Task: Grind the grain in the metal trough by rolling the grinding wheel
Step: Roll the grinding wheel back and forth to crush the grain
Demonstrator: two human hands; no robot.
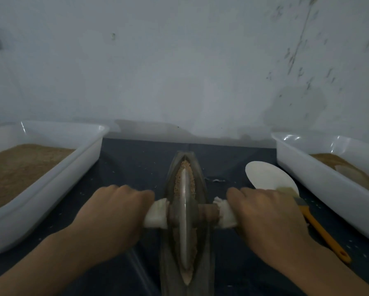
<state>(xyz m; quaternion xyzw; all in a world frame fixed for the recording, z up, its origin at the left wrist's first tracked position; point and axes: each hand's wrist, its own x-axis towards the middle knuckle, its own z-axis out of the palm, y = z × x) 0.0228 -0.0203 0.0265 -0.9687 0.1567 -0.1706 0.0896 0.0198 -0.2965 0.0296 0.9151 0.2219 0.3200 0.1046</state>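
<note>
Your left hand [113,212] grips the cloth-wrapped axle at 9 o'clock of the grinding wheel [184,212]; your right hand [262,214] grips it at 3 o'clock. The wheel stands upright in the metal trough [200,184] on the table [136,163], with grain [184,167] heaped toward 12 o'clock.

body: two bare hands, left hand [113,218] and right hand [264,218] | forearms bare too, no sleeves showing | no gloves, rings or watch visible
</note>
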